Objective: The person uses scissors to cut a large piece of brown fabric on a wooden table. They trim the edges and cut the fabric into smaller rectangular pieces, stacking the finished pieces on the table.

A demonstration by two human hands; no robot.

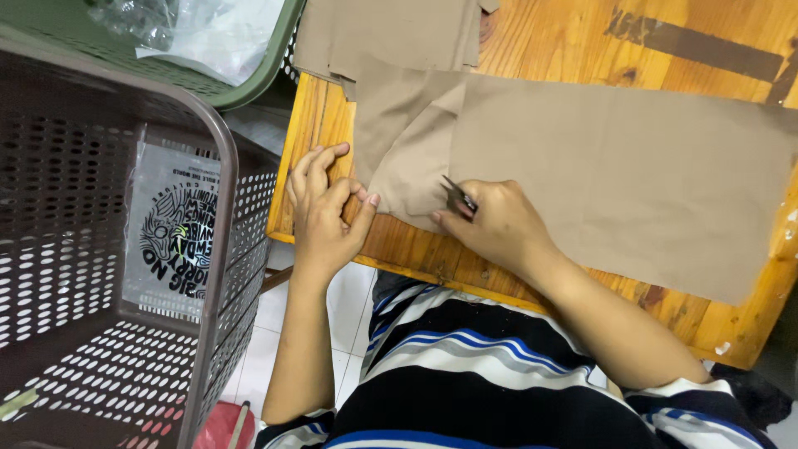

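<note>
A long piece of tan fabric [615, 175] lies flat across a wooden table [540, 37]. My left hand [320, 208] pinches the fabric's lower left corner between thumb and fingers at the table's left edge. My right hand [495, 224] is closed around small thread snips [457, 196], whose blades point at the fabric near a folded seam. A second folded tan piece [391, 33] lies at the far edge of the table, partly under the first.
A brown perforated plastic basket [108, 249] stands at the left with a printed plastic bag [170, 233] inside. A green basket [249, 79] holding clear plastic sits behind it. Dark tape strips [690, 46] mark the table top. White floor tiles show below.
</note>
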